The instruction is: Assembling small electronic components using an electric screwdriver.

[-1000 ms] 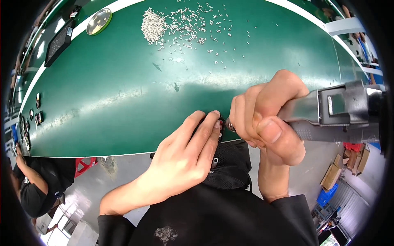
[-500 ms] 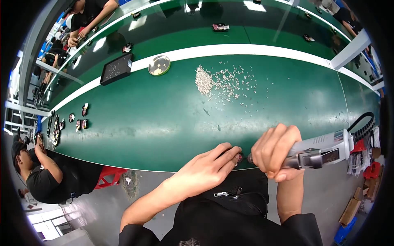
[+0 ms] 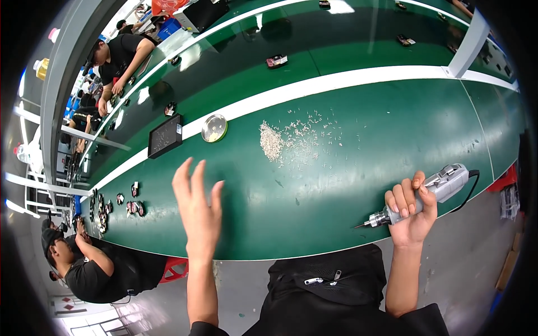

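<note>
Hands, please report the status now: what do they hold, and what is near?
Left hand open, raised, empty. Right hand shut on electric screwdriver, tip pointing left. Pile of small screws on green belt, apart from both hands.

A long green counter (image 3: 358, 185) runs across the view, split lengthwise by a white stripe (image 3: 336, 87). Near the middle, on the near side of the stripe, lies a heap of small pale screws (image 3: 271, 141), with more scattered loosely to its right. Left of the heap sits a round metal dish (image 3: 214, 128), touching the stripe, and just beside that a dark flat tray (image 3: 165, 135). Toward the far left end, a cluster of small dark parts (image 3: 133, 208) lies near the front edge. Beyond the stripe, a few more small dark items (image 3: 277, 60) rest well apart along the counter.
</note>
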Available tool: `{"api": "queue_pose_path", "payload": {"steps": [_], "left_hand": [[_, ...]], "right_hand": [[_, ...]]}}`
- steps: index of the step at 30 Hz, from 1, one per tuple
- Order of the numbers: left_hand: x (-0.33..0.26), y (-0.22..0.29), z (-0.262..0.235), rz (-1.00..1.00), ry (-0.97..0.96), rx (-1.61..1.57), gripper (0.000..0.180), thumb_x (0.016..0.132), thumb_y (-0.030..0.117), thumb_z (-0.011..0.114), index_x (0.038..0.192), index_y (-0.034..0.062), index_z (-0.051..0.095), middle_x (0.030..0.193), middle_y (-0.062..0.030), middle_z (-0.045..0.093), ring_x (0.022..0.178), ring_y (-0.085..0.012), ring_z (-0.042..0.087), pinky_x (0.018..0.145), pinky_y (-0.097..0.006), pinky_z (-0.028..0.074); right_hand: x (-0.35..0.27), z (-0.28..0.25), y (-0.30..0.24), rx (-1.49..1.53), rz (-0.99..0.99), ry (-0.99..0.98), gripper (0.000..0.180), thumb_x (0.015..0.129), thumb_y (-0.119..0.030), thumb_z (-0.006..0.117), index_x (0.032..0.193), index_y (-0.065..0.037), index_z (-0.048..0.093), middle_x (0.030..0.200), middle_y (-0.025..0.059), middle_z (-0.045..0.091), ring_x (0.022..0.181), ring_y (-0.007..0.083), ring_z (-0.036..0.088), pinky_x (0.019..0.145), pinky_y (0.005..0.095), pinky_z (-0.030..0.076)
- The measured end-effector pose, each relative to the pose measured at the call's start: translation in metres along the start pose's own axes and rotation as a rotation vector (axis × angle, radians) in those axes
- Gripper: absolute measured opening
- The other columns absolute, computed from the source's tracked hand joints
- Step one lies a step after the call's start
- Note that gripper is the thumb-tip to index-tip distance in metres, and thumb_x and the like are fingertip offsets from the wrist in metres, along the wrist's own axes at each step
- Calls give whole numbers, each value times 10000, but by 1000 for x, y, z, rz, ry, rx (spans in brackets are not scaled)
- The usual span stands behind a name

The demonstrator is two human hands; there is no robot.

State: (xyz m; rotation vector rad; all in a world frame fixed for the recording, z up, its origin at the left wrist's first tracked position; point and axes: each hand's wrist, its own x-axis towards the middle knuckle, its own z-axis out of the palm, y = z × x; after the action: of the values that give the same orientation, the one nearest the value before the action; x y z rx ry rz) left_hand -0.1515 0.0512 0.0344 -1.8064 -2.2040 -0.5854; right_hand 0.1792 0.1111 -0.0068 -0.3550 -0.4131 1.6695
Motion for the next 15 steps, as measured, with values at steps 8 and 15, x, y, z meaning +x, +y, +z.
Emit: {"api": "queue_pose_path", "payload": {"steps": [8,15], "left_hand": [[102,57,66,385,-103,-173,147,790,23,642,932,-16,640,934,-116,610,901,-299,579,767,-396,477],[109,70,79,431,-226,84,101,751,-34,601,836,-31,657,852,-138,604,859,-310,594,742,-404,497]], "right_hand": [[-1,-1,2,22,14,0,67,871,-125,485,887,-61,472,540,3,371,474,116,383,542,289,365],[-2,-5,-1,53,16,-3,72,855,-131,491,871,-63,474,537,11,395,468,126,406,539,298,369]]}}
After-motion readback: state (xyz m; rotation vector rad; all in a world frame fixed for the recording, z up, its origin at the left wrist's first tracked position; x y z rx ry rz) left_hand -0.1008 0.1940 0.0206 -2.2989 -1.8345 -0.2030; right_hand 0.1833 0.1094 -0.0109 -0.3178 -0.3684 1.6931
